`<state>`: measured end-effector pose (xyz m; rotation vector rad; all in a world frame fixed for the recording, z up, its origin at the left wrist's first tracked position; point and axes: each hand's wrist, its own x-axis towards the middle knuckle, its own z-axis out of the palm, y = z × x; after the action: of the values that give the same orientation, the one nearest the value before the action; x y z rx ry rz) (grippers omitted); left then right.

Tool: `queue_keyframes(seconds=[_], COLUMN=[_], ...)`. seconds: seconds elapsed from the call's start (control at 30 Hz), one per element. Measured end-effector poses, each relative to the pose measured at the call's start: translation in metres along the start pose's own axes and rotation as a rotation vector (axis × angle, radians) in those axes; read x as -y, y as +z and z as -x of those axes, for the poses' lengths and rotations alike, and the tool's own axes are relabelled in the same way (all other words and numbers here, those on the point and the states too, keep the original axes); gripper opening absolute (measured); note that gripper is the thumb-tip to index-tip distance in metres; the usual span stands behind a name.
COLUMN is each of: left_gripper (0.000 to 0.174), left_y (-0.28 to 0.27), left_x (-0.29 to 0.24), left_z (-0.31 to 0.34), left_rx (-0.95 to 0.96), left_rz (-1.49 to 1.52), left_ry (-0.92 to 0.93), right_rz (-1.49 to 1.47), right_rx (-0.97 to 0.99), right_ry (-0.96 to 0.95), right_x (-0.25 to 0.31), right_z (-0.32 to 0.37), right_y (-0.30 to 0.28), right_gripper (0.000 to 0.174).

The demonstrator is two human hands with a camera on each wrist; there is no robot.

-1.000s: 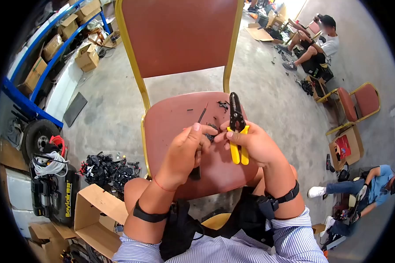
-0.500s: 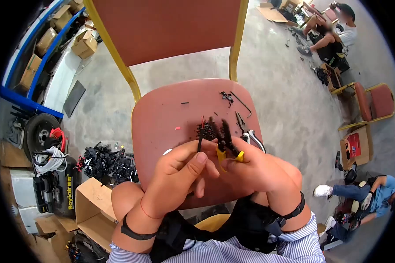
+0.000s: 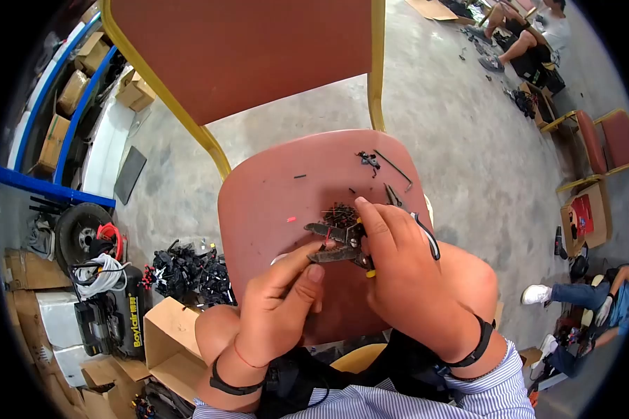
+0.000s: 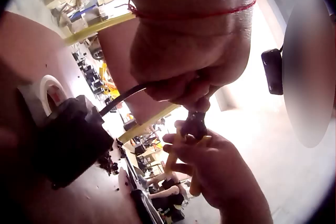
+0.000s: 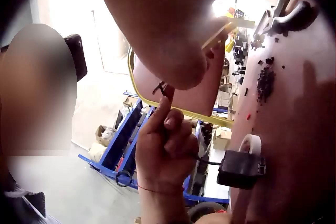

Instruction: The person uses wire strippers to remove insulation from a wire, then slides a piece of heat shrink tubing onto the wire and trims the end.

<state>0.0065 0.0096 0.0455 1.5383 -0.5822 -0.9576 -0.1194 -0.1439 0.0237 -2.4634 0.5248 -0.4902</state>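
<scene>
My left hand [image 3: 272, 307] pinches a black cable [image 4: 123, 98] near its end, where a thin red wire [image 3: 329, 236] shows. That cable runs down to a small black box [image 4: 73, 142], seen in both wrist views. My right hand [image 3: 416, 272] grips wire strippers [image 3: 354, 239] with yellow handles, their black jaws pointing left and spread around the cable end, just beyond the left fingertips. Behind them on the chair seat [image 3: 258, 188] lies a pile of black cable scraps [image 3: 339, 213]. A bit of red insulation [image 3: 291, 219] lies left of the pile.
On the seat's right side are pliers [image 3: 394, 195], a hex key [image 3: 396, 172] and black clips [image 3: 368, 162]. A white tape roll [image 5: 252, 143] is beside the black box. An open carton [image 3: 171, 342] and a heap of black parts [image 3: 189, 272] stand on the floor at left.
The right hand has turned the wire strippers from pointing away to pointing left, and their jaws have parted around the cable end. The left hand has brought the cable end to them.
</scene>
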Motion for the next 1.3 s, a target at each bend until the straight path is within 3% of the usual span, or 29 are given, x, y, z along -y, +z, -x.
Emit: queue_keyframes(seconds=[0.2,0.3,0.4,0.63,0.9,1.0,1.3], left_gripper=[0.032,0.029,0.027,0.023,0.019,0.027,0.018], left_y=[0.0,0.0,0.002,0.005,0.004,-0.005,0.0], left_x=[0.01,0.023,0.019,0.03,0.021,0.031,0.014], left_z=[-0.001,0.0,0.002,0.0,0.001,0.0,-0.002], left_rx=[-0.039,-0.044,-0.062,-0.093,-0.093,-0.038,-0.139], left_rz=[-0.07,-0.029,0.011,0.04,-0.007,-0.036,-0.179], left_ry=[0.071,0.168,0.101,0.193,0.14,0.155,0.05], right_rz=[0.133,0.162,0.158,0.182,0.186,0.189,0.176], right_rx=[-0.099,-0.113,-0.124,-0.137,-0.133,-0.116,-0.102], right_ry=[-0.051,-0.082,-0.093,-0.103,-0.121,-0.125,-0.136], right_x=[0.003,0.005,0.003,0.004,0.006,0.005,0.01], right_z=[0.0,0.002,0.003,0.005,0.004,0.004,0.003], right_y=[0.003,0.002,0.004,0.006,0.008,0.011,0.005], right_gripper=[0.06,0.059,0.058,0.058,0.058,0.059,0.05])
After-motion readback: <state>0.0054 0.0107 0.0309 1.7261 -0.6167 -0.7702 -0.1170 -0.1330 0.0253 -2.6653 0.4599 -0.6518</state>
